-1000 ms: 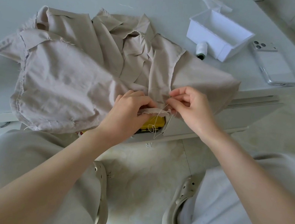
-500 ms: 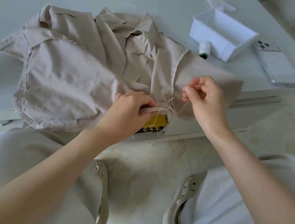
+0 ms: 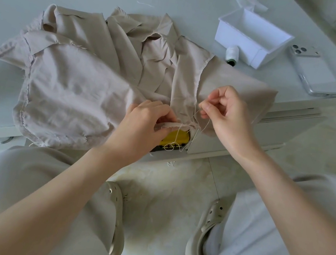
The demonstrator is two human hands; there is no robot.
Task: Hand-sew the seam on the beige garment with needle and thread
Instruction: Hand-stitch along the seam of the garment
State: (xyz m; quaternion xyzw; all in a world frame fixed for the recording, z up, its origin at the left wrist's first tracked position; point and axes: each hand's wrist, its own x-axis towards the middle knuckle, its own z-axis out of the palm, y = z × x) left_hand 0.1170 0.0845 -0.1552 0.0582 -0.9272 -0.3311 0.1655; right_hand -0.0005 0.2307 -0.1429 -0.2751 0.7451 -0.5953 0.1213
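The beige garment (image 3: 76,87) lies crumpled on the white table (image 3: 183,3), its near edge hanging over the front. My left hand (image 3: 143,123) pinches the folded seam edge at the table's front. Just right of it, my right hand (image 3: 229,113) is raised above the seam with thumb and forefinger pinched together; the needle itself is too small to make out. A pale thread (image 3: 204,124) runs from those fingertips down to the seam, and a loose loop of it hangs in front of a yellow object (image 3: 177,139) under the table edge.
A white open box (image 3: 253,39) stands at the back right with a white thread spool (image 3: 232,54) beside it. A white phone (image 3: 314,71) lies face down further right. My knees and beige clogs are below the table edge, over a pale tiled floor.
My right hand has lifted up and to the right, away from the seam, drawing the thread out. My left hand has kept its hold on the seam edge.
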